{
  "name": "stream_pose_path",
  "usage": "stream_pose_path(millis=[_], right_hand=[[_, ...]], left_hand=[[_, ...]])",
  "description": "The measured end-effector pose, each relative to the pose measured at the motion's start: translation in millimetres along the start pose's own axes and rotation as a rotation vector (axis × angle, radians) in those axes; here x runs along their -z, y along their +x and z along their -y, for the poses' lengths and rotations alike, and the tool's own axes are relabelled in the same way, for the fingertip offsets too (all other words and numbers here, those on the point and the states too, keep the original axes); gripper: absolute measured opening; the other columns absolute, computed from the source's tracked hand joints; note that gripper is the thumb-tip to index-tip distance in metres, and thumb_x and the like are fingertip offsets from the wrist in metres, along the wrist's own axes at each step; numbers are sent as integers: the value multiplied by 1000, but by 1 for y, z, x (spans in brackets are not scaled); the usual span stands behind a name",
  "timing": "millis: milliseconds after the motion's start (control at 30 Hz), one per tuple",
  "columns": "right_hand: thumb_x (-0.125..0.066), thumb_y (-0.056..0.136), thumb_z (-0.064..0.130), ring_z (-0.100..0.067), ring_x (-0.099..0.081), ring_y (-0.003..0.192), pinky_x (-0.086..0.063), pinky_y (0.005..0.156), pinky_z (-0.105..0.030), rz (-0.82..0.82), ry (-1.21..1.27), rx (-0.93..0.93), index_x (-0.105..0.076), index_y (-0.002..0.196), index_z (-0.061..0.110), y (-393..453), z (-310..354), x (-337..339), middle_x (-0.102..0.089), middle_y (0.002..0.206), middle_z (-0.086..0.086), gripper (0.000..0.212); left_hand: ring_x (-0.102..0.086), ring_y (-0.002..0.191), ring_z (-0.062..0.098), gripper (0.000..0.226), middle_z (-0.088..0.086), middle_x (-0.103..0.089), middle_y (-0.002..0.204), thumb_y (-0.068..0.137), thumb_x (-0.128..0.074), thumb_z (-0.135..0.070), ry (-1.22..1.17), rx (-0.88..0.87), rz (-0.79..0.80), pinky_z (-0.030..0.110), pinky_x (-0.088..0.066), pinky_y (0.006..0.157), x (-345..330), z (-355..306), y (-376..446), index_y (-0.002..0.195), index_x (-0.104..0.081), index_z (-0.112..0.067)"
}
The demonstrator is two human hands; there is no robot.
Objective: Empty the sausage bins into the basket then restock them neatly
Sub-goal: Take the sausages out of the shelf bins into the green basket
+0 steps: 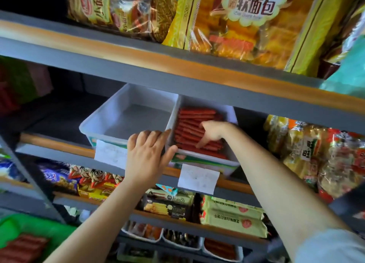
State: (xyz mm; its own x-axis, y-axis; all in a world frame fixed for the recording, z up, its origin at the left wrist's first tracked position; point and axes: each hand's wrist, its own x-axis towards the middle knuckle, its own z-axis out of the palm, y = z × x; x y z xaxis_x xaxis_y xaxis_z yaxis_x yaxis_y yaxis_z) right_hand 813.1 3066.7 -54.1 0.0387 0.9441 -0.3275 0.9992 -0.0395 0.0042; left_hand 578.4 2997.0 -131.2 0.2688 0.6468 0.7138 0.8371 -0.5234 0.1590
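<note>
Two white bins side by side on the middle shelf [59,144], pulled partly forward over its edge. Left bin [126,112] bare inside. Right bin [233,112] about full of sausages [195,122]: thin red sticks in slick wrappers, laid crosswise in rough layers.

Left hand [147,154] curled over the front rim where the two bins meet, thumb hooked round the right bin's corner; judged a steadying grip on that bin. Right hand [212,133] down inside the right bin, fingers [201,143] dug in among the sticks and curled about a bundle (how many, not discernible).

Green basket [39,228] at lower left, well apart from the bins, already holding red sticks.

Handling, as judgement: each stick light and fairly stiff, but film slippery, so a loose bundle likely to fan out and shed from the ends. Best taken across the middle of the lengths, several parallel sticks pinched together, palm over the top. Single sticks unlikely to suffer from a short drop; wrappers liable to scuff or split if crushed hard. Bin itself thin plastic, light once emptied, apt to slide on the shelf without the steadying hand.

Stage, as judgement: emptying half done, one bin cleared, second under way; restocking not yet begun.

Paper labels [198,181] hanging off the shelf edge below each bin, liable to be knocked by a forearm.
</note>
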Motion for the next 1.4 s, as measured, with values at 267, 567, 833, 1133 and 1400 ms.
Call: stream_pose_path(millis=[267,567,833,1133,1400], right_hand=[[-76,73,57,-22,-62,91,-50,80,-33,79,50,4,-62,118,10,-2,-2,-4,-65,106,-3,67],[-78,70,36,-19,-72,76,-59,77,-37,39,350,30,-63,104,11,-19,-5,8,-74,84,-3,44],[-73,84,9,-13,-66,62,-51,50,-23,27,741,169,-56,102,9,-93,20,38,-69,75,-4,25],[-76,81,12,-20,-63,65,-51,58,-32,19,698,336,-59,104,7,-169,102,31,-71,79,-11,30],[-71,79,10,-32,-63,81,-52,76,-46,361,1224,321,-67,107,17,-104,275,-82,-66,92,-21,29]], left_hand=[[-49,103,24,53,-4,-65,110,99,-34,-55,31,19,3,41,-34,91,-2,-1,-2,130,-62,-23],[-51,100,24,54,-5,-64,107,100,-29,-55,31,0,21,40,-32,91,-2,2,-2,132,-60,-23],[-56,95,27,55,-3,-65,102,100,-29,-54,37,-16,57,40,-32,89,0,4,-3,130,-61,-21],[-62,96,12,53,-1,-71,97,96,-31,-48,-1054,467,11,23,-45,89,71,15,-21,98,-72,-14],[-70,105,24,58,11,-71,117,85,-43,-59,-1889,1105,324,34,-56,83,108,126,-88,111,-74,-18]])
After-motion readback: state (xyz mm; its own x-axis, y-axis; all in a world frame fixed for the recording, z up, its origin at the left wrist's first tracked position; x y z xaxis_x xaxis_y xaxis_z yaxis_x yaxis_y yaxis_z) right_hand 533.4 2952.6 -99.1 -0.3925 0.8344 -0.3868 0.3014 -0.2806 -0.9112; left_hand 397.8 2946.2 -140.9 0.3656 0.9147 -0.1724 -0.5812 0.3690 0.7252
